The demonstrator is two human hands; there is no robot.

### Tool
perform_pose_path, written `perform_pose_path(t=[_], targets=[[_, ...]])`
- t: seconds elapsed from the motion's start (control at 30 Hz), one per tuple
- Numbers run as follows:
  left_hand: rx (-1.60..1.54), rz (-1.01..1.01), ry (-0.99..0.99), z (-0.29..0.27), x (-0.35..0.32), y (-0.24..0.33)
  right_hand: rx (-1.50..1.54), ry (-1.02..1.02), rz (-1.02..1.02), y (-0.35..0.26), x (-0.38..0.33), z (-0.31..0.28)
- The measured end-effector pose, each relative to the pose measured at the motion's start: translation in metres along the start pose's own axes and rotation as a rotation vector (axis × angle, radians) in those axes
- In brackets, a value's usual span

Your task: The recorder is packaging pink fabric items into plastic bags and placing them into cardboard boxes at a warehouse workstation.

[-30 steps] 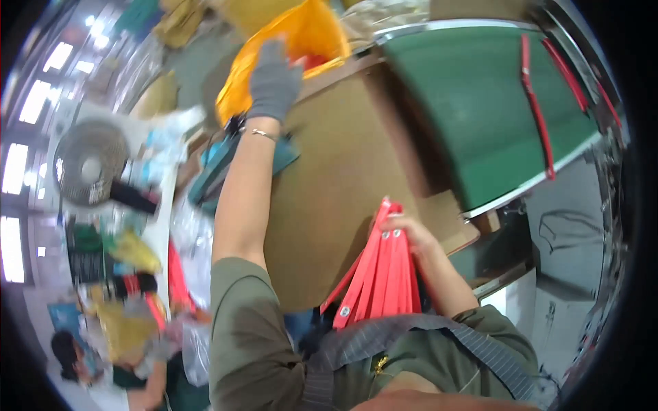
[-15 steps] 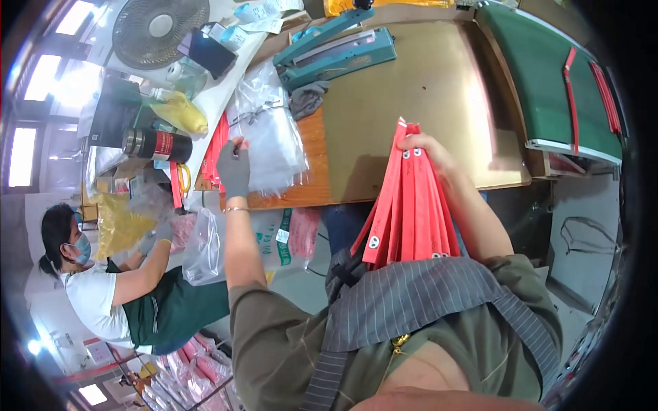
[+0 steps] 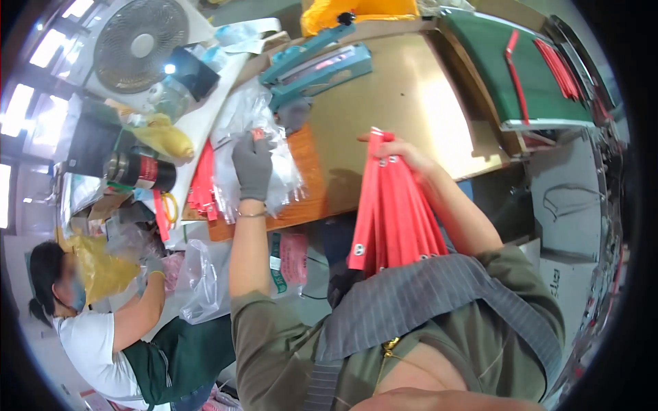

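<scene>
While the right hand stays clenched around a bundle of red strips, the strips fan downward from the fingers toward the person's chest, just in front of a grey striped apron. Off to the left, the gloved left hand rests on a heap of clear bags and pinches one of them near its top, where a small red tag shows. That heap lies on the near left part of a brown table, partly over an orange board at the table's near edge. More red strips lie just left of the bags. Farther along the table sits a teal sealer, with something yellow beyond it at the far edge. To the right, a green conveyor carries further red strips along its belt. On the far left, a white bench is crowded: a fan at its far end, a dark flask lying on its side, a yellow bag between them. Windows glow bright along the left wall. Near left, a second person in a white shirt and green apron handles yellow bags, one gloved hand raised. A cardboard box stands below the conveyor on the right.
</scene>
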State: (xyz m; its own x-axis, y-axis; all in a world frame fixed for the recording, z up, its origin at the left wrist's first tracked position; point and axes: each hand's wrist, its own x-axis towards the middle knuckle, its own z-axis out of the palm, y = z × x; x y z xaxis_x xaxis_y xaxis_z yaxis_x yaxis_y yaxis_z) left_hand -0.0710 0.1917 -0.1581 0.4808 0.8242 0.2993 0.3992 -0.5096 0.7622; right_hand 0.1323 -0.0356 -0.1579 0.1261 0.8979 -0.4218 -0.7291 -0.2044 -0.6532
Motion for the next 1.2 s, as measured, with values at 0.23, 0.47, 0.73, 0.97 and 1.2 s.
perform_pose_path(t=[0.23, 0.47, 0.73, 0.97, 1.2], targets=[[-0.144, 0.232, -0.078, 0.062, -0.101, 0.113, -0.206, -0.046, -0.064, -0.002, 0.006, -0.003], [-0.397, 0.019, 0.188, 0.077, -0.035, 0.092, 0.027, -0.261, -0.315, -0.011, -0.055, -0.033], [-0.205, 0.555, -0.322, 0.104, -0.110, 0.169, 0.348, -0.244, -0.356, 0.000, -0.058, -0.057], [-0.575, 0.132, 0.019, 0.134, -0.185, 0.142, 0.781, -0.500, -0.059, 0.051, -0.093, -0.070], [-0.422, 0.195, -0.019, 0.130, -0.158, 0.142, 0.227, 0.081, -0.383, 0.043, -0.098, -0.045]])
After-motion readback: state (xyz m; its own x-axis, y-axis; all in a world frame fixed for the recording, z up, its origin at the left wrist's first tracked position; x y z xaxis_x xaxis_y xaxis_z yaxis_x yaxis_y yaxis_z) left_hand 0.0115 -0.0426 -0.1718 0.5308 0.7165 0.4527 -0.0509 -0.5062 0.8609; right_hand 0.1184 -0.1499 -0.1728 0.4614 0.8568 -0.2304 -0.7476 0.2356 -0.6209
